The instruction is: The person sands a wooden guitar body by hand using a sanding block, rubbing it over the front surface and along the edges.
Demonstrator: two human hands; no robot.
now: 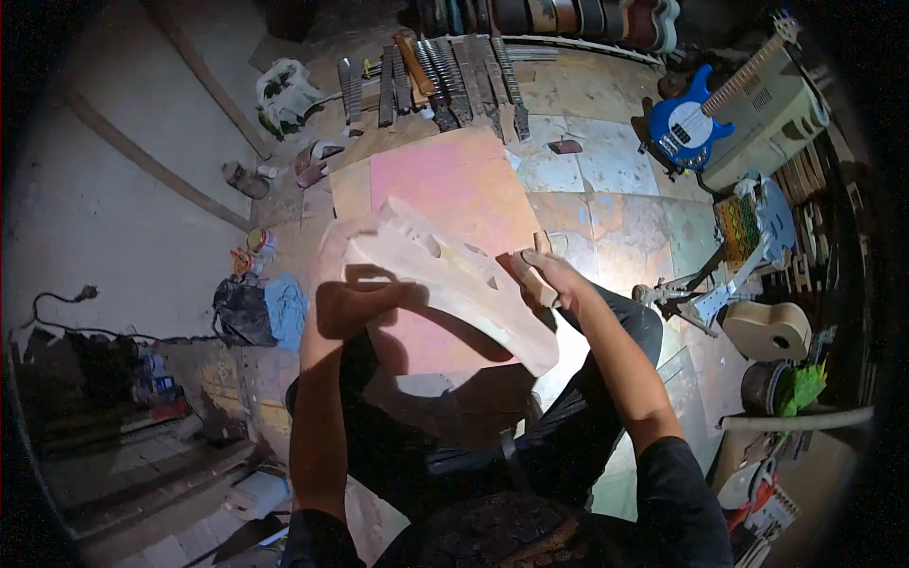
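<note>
An unfinished electric guitar body (445, 270) of pale bare wood, with routed cavities, is held tilted above a pink-and-orange board (450, 170). My left hand (365, 305) grips its near left edge, partly in shadow, with the fingers closed around the wood. Just off the body's right side, my right hand (557, 273) is closed on a small wooden block (540, 287). Whether the block touches the body I cannot tell. Both my forearms come up from the lower edge, over my dark-clothed legs.
Several metal files (454, 80) lie beyond the board. A blue bass guitar (686, 128) leans at the far right, with an acoustic guitar body (767, 329) nearer. A dark bag (243, 310) with blue cloth sits by the left wall. More guitar bodies (587, 21) line the back.
</note>
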